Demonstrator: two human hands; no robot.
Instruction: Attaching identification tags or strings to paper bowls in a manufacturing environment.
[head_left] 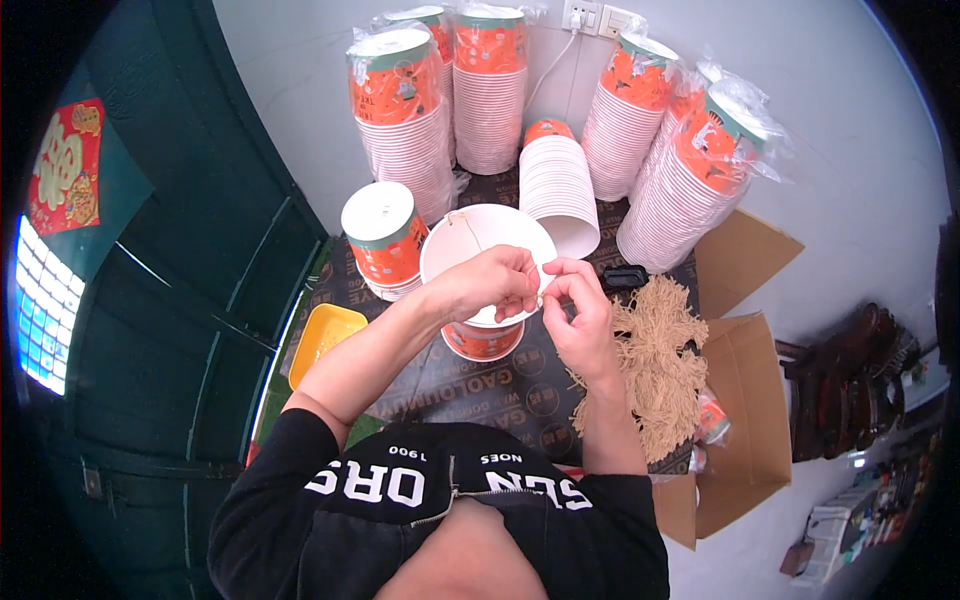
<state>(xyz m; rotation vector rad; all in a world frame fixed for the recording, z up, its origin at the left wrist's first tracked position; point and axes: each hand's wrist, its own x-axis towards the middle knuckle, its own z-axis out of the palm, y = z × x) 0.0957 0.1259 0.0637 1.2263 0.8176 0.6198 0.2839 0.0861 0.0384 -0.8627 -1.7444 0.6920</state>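
Note:
A white paper bucket (470,240) with an orange printed outside stands open-side up in front of me. My left hand (495,283) grips its near rim, fingers closed over the edge. My right hand (580,310) pinches a thin tan string at the same rim, right next to the left hand. A length of string (468,228) runs across the inside of the bucket to its far rim. A heap of tan strings (660,360) lies just right of my right hand.
Tall stacks of the same paper buckets (405,110), several wrapped in clear plastic, line the wall behind. One short stack (385,240) stands left of the bucket, another (560,190) lies tilted behind it. A yellow tray (322,338) is at left, an open cardboard box (745,420) at right.

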